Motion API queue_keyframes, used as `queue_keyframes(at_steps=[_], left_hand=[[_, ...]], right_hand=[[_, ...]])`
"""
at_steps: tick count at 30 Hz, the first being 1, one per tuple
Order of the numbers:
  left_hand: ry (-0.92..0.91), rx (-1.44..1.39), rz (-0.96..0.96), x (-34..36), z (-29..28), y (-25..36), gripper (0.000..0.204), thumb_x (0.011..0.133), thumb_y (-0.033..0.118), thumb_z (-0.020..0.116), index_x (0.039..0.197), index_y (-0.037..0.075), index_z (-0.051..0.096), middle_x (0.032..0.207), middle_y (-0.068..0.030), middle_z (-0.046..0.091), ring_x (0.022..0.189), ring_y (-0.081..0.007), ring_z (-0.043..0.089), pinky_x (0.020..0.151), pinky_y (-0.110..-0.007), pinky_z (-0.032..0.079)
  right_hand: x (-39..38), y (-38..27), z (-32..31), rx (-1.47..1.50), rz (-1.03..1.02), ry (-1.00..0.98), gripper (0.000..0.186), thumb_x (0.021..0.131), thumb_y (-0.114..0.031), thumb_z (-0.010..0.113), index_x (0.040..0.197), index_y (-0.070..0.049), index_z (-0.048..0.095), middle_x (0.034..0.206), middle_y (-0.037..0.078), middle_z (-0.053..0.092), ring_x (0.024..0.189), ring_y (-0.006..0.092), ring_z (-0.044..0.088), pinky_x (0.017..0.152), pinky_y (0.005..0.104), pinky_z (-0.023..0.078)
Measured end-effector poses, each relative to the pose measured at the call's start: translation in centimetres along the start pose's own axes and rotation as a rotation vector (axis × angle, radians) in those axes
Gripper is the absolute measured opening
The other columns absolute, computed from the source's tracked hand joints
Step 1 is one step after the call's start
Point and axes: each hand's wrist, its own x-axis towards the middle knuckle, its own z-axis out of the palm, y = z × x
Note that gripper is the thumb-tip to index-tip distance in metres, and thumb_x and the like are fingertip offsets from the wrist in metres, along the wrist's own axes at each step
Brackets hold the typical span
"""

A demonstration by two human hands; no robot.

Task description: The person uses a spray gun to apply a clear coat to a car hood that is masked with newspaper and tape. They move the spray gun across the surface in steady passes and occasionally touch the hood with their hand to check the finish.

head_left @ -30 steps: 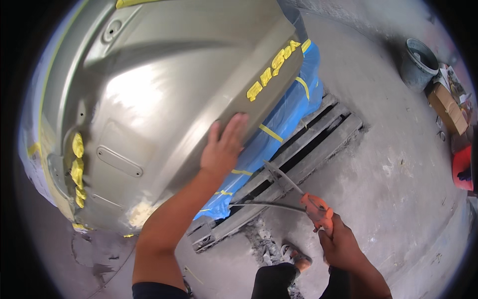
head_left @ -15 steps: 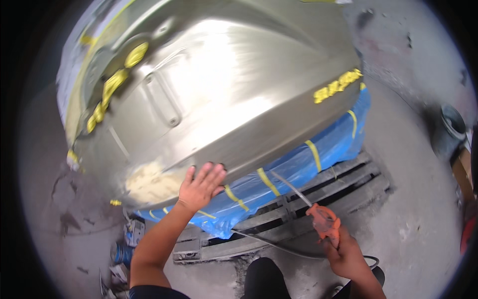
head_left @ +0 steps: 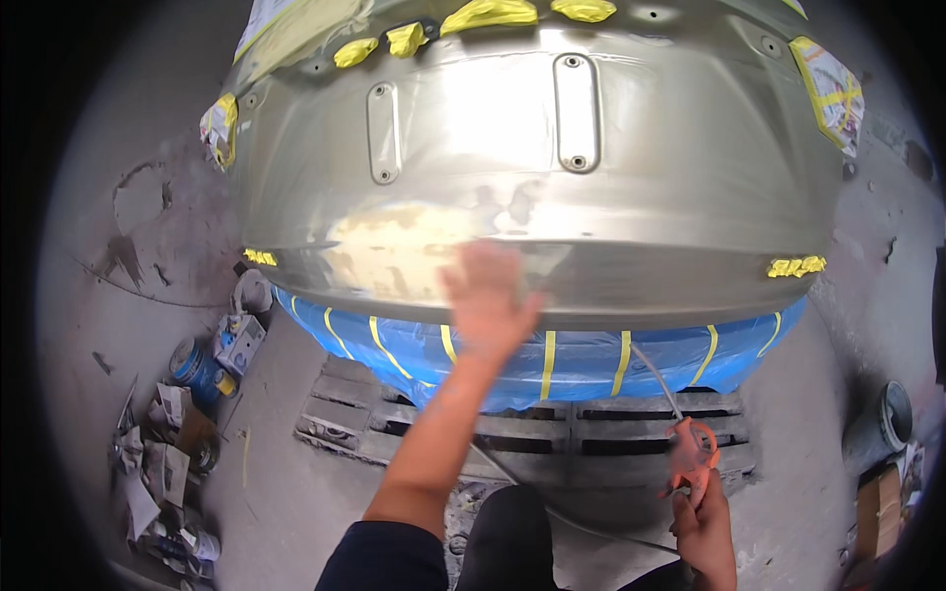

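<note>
A large, metallic grey-gold car body panel [head_left: 680,197] spans the view, with a cream filler patch [head_left: 394,246] on its lower left part. My left hand [head_left: 488,286] is at the patch's right edge, blurred, palm toward the panel, fingers apart and holding nothing. Whether it touches the surface is hard to tell. My right hand [head_left: 708,532] is closed around the handle of an orange air blow gun [head_left: 694,455]. Its long thin nozzle [head_left: 655,379] points up toward the blue plastic sheet [head_left: 483,360] taped beneath the panel.
A slatted wooden pallet [head_left: 345,419] lies under the panel. A hose [head_left: 591,527] runs along the floor by my legs. On the left are a blue can [head_left: 193,362] and piled scraps [head_left: 163,473]; at right stand a grey bucket [head_left: 880,428] and a cardboard box [head_left: 880,512].
My view has swung, so the panel now appears level rather than tilted. My left hand stays by the filler patch, now blurred. The blow gun stays in my right hand.
</note>
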Motion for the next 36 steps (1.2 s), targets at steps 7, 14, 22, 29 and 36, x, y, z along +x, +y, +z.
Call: queue_keyframes(at_steps=[7,14,22,29,36], left_hand=[[0.402,-0.38,-0.858,-2.4,-0.4,-19.9,0.072,0.104,0.037,0.035,0.153,-0.01,0.008,0.161,-0.0297,0.001,0.151,-0.0408,-0.002,0.122,-0.048,0.0],[0.401,-0.48,-0.981,-0.9,1.3,0.8,0.078,0.104,0.04,0.035,0.153,-0.009,-0.001,0.158,-0.035,-0.013,0.146,-0.0524,-0.013,0.117,-0.059,-0.004],[0.492,-0.534,-1.204,-1.5,1.0,-18.3,0.073,0.105,0.041,0.03,0.153,-0.01,0.008,0.161,-0.0294,0.0,0.151,-0.0414,-0.003,0.122,-0.046,0.001],[0.569,-0.813,-1.203,-2.3,1.3,-38.2,0.075,0.104,0.044,0.029,0.15,-0.014,0.015,0.16,-0.03,0.011,0.15,-0.0408,0.008,0.123,-0.044,0.008],[0.128,0.02,-0.767,-1.3,-0.6,-11.0,0.072,0.103,0.029,0.037,0.149,-0.017,0.005,0.161,-0.0316,0.003,0.151,-0.0403,0.002,0.122,-0.044,0.002]], right_hand=[[0.4,-1.8,1.8,-0.125,-0.116,-0.058,0.025,0.09,0.003,0.051,0.115,0.001,0.05,0.091,0.012,0.067,0.071,0.0185,0.063,0.066,0.0303,0.05],[0.4,-2.0,4.3,-0.056,-0.059,-0.137,0.049,0.102,-0.018,0.051,0.147,-0.007,0.033,0.1,-0.001,0.056,0.066,0.0046,0.045,0.056,0.0182,0.038],[0.9,-2.2,5.2,-0.194,-0.07,-0.229,0.046,0.103,-0.022,0.051,0.144,-0.006,0.036,0.097,-0.002,0.056,0.061,0.0041,0.044,0.053,0.0187,0.037],[0.9,-3.9,6.6,-0.188,0.015,-0.258,0.04,0.103,-0.025,0.052,0.137,-0.007,0.044,0.085,-0.002,0.056,0.06,0.0046,0.046,0.052,0.0205,0.037],[1.9,-4.6,9.3,-0.166,-0.052,-0.29,0.044,0.103,-0.023,0.051,0.142,-0.005,0.04,0.086,-0.001,0.057,0.062,0.005,0.048,0.054,0.0212,0.04]])
